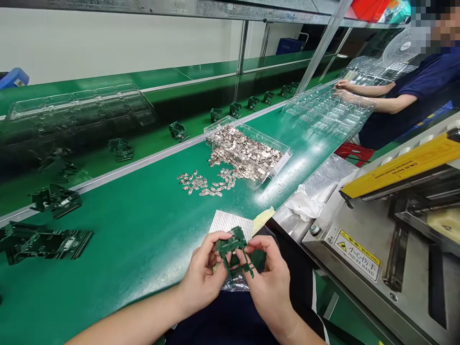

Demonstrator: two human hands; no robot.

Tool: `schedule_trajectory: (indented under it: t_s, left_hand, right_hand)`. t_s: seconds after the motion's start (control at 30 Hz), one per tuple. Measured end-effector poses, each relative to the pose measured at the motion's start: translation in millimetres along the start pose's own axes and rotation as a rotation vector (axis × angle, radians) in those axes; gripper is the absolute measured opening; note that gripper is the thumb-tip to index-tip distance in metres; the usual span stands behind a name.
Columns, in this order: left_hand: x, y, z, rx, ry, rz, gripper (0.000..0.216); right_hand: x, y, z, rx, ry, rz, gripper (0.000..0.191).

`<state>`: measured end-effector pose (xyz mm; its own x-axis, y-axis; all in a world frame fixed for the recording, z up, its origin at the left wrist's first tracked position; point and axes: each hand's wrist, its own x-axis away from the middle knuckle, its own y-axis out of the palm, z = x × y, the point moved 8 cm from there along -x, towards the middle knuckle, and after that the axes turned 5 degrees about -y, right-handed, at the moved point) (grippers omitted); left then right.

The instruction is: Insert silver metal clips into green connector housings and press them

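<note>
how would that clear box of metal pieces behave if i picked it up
The clear box would probably feel heavy for its size, heaped with metal pieces. Tilting it might spill some, since others lie loose outside.

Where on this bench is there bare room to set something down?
Most bare bench lies between the green parts at left, the loose metal pieces and the left hand. A smaller patch separates the clear box from the right-hand tray. Crowded: the box and its near side, heaped with metal pieces.
</note>
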<state>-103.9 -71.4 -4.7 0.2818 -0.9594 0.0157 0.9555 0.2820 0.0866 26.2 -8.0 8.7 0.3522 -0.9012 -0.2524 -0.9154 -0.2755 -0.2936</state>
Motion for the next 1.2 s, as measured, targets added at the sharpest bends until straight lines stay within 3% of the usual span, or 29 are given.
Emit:
schedule_trajectory:
  t_s: [0.07, 0.27, 0.57, 0.7, 0.77, 0.87, 0.93, 1.2]
  left_hand:
    - [1, -2, 2, -0.023, -0.007, 0.034, 0.024]
    - [1, -1, 3, -0.058, -0.063, 0.067, 0.023]
    - [4, 9, -6, -0.05, -0.179, 0.048, 0.025]
    - [-30, 0, 9, -0.241, -0.022, 0.126, 0.027]
    - [-57, -6, 15, -0.381, 0.08, 0.19, 0.033]
    - [-93, 1, 9, -0.519, 0.116, 0.17, 0.037]
    - [-103, 10, 3, -0.545, 0.106, 0.144, 0.035]
    - [-71, 21, -2, -0.553, 0.047, 0.297, 0.035]
  right_hand:
    - [-1, 0, 0, -0.071, 0.025, 0.008, 0.016]
    - [0, 21, 13, -0.512, 0.32, -0.108, 0.024]
    - [6, 16, 21, -0.668, 0.435, -0.043, 0.034]
    - [14, -12, 40, -0.555, 0.399, 0.061, 0.025]
    - [23, -18, 60, -0.51, 0.464, 0.085, 0.028]
    - [33, -1, 84, -0.596, 0.632, -0.035, 0.037]
    - [34, 13, 88, -0.694, 0.691, -0.098, 0.039]
    - [23, 24, 79, -0.836, 0.664, -0.277, 0.032]
